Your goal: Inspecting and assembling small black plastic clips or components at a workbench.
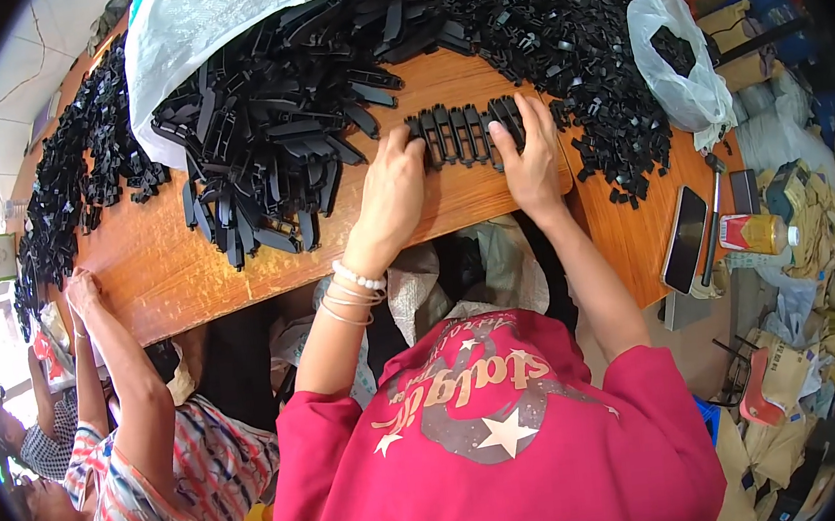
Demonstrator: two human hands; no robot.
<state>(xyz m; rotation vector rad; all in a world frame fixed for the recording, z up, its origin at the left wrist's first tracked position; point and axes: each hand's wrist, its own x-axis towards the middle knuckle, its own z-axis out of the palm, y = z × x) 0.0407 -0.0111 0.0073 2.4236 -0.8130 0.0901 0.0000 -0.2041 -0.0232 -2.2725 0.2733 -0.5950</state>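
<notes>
Several slim black plastic pieces (464, 135) stand side by side in a row on the wooden table, close to its front edge. At the row's left end my left hand (393, 187) is closed, its bent fingers pressed against the pieces. My right hand (533, 161) grips the opposite end between thumb and fingers. Left of the row spreads a heap of longer black plastic pieces (264, 130), partly under a white woven sack (204, 30). Behind the row lies a big pile of small black clip-like parts (556, 31), which runs down to the right of my right hand.
At the right are a clear plastic bag (687, 84), a phone (684, 240), a hammer (713, 217) and a bottle of yellow liquid (759, 234). A co-worker (170, 455) sits at the left with hands at the table edge, near another pile of black parts (76, 163).
</notes>
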